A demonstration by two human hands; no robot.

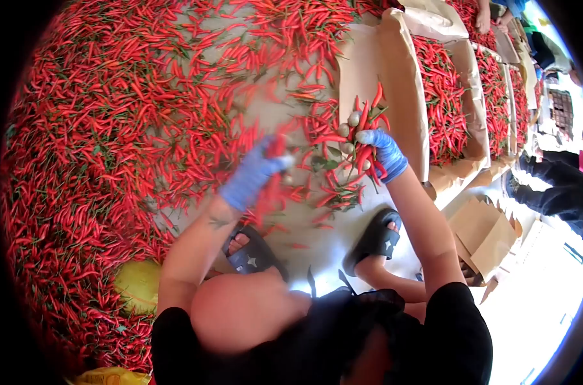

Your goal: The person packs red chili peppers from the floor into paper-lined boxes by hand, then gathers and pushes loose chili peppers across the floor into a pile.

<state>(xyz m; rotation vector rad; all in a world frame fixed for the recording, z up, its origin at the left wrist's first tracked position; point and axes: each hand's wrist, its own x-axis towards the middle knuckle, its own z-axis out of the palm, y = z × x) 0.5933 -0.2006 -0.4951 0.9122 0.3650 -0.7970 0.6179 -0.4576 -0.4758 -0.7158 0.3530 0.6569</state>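
My right hand [386, 155], in a blue covering with pale fingertips, is closed round a bunch of red chili peppers [363, 154] with green stems, in front of a paper-lined box [384, 83]. To its left, my left hand [254, 174], also covered in blue, is smeared by motion. Red chili peppers [277, 147] show in its grip and blurred below it. Under both hands, loose chili peppers [333, 189] and some green leaves lie on the pale floor [304, 240].
A thick spread of chili peppers [99, 128] covers the floor at left, with a yellow-green bag [137, 287] on it. Lined boxes of chili peppers [442, 96] stand in a row at right. Another person's hands [494, 22] show at top right. An open cardboard box [484, 234] is at lower right.
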